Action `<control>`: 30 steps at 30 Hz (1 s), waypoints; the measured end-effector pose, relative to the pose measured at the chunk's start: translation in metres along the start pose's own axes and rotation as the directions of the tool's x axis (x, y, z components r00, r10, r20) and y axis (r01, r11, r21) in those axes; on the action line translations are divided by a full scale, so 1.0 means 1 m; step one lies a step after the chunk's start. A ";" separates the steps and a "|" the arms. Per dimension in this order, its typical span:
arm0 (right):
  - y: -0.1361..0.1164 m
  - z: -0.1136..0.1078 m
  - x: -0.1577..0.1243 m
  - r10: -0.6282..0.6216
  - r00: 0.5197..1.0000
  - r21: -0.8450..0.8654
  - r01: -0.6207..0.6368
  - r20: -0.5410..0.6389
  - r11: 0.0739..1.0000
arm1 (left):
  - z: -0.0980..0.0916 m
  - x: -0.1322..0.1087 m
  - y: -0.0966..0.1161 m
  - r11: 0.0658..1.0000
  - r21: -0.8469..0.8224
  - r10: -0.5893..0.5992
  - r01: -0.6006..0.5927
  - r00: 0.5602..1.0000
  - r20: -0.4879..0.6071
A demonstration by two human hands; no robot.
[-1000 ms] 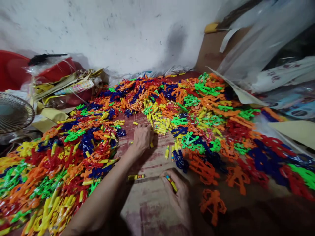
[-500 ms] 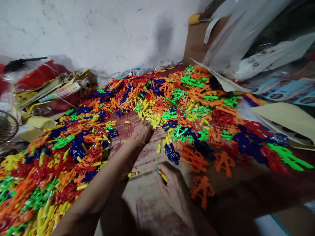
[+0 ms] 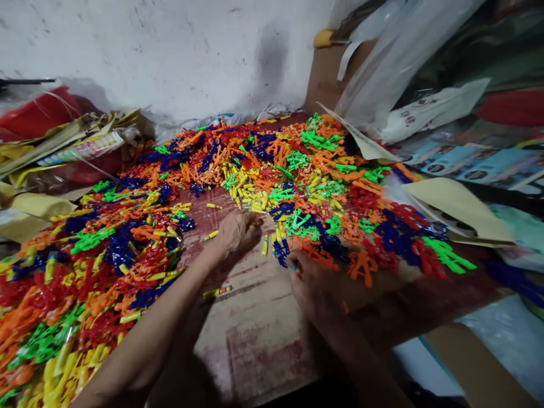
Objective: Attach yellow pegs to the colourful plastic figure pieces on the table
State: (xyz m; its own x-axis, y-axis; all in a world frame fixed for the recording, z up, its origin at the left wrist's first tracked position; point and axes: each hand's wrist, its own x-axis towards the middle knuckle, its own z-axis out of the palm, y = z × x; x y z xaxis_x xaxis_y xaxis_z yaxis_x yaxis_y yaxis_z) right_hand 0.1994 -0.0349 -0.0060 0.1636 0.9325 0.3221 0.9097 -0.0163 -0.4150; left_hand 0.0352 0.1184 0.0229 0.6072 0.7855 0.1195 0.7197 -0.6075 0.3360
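My left hand (image 3: 239, 229) is low over the table, its fingers curled at the near edge of a heap of small yellow tubes (image 3: 250, 195). What its fingertips hold, if anything, is hidden. My right hand (image 3: 312, 277) is closed, with the small blue end of a tube (image 3: 294, 268) showing between its fingers. Right by those fingers lies a dark blue plastic piece (image 3: 280, 252). A loose yellow tube (image 3: 265, 245) lies between my hands. Another printed yellow tube (image 3: 217, 293) rests on the table below my left wrist.
Orange, red, blue and green plastic pieces (image 3: 114, 243) heap up at the left; more lie behind and right. A worn reddish tabletop (image 3: 255, 340) shows in front. A red container (image 3: 42, 113) stands back left. Cardboard and yellow paper (image 3: 459, 207) lie at the right.
My right hand has moved forward and right, up to the dark blue piece. My left hand stays by the yellow heap, its wrist more bent. The view has shifted slightly right.
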 end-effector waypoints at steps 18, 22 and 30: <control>-0.038 0.005 -0.006 -0.083 0.987 0.359 0.029 0.137 0.933 | 0.032 -0.080 0.065 0.336 -0.929 -0.441 0.157 0.897 -0.008; -0.038 0.001 -0.002 -0.046 0.999 0.582 0.024 0.023 0.813 | 0.009 -0.091 0.051 0.150 -0.959 -0.452 0.239 0.880 0.149; -0.011 -0.007 0.023 0.050 0.994 0.748 -0.109 0.101 0.654 | 0.009 -0.110 0.037 0.100 -0.955 -0.192 0.281 0.947 0.258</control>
State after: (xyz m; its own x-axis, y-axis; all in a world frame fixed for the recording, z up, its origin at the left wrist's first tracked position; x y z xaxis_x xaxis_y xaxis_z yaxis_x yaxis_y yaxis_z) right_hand 0.1958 -0.0159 0.0113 0.1696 0.9622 0.2132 0.2919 0.1575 -0.9434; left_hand -0.0019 0.0085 0.0138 0.5236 0.8299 -0.1926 -0.0787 0.2722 0.9590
